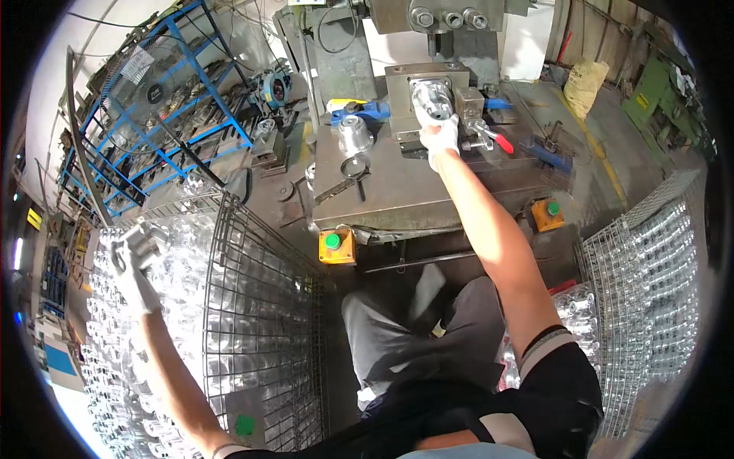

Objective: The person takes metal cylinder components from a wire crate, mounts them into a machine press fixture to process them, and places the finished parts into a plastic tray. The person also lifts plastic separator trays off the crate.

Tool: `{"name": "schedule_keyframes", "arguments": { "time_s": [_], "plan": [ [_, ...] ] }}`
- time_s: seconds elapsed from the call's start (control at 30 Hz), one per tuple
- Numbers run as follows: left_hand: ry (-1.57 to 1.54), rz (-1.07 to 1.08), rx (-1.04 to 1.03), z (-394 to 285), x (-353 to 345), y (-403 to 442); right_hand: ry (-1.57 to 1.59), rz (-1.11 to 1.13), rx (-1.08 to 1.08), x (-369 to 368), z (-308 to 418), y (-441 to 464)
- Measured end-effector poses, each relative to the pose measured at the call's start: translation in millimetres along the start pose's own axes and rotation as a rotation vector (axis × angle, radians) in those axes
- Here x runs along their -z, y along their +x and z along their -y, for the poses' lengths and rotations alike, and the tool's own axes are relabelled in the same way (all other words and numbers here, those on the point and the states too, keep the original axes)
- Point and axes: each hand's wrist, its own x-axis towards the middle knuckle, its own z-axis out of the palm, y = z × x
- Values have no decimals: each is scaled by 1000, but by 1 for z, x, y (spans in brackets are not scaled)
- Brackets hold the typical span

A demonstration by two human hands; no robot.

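My left hand [136,281], in a white glove, is closed around a shiny cast metal part [145,242] above a wire basket [218,252] piled with similar parts. My right hand [442,138], also gloved, reaches to the machine and grips the lower end of another round metal part [433,99], seated in a steel fixture block [397,83]. Some of its fingers are hidden behind the part. Just right of that hand is a toggle clamp with a red handle [504,144]. A further metal part [355,136] stands upright on the machine table [405,206].
Above the fixture hangs the machine head [437,15]. Green push buttons on yellow boxes [337,246] [547,215] flank the table front. A dark ring-shaped tool [354,168] lies on the table. A second wire basket [642,203] of parts stands right; a blue rack [180,57] is back left.
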Motion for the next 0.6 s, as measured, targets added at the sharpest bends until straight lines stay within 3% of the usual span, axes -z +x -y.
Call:
{"name": "schedule_keyframes", "arguments": {
  "time_s": [0.03,0.1,0.17,0.2,0.27,0.33,0.37,0.5,0.53,0.6],
  "plan": [
    [-18,117,115,-17,-2,-28,415,19,-220,5,-21,34],
    [-214,197,183,-32,-10,-89,837,42,-447,-4,-27,56],
    [-342,215,373,-31,-19,-143,506,-268,-262,-21,-16,50],
    [-665,465,320,33,8,-162,454,-259,-231,-11,-56,89],
    [-219,634,77,60,11,-190,433,-388,-266,-19,-26,62],
    [-29,430,229,10,-36,-230,462,-427,-287,-24,-14,46],
    [-604,345,542,-1,-54,-243,492,-435,-305,-27,-11,40],
    [-770,499,668,7,-85,-279,602,-429,-454,-29,2,34],
    [-793,514,685,6,-89,-285,313,-415,-302,-30,4,31],
    [-852,527,729,10,-94,-294,480,-344,-291,-20,-10,28]
  ]
}}
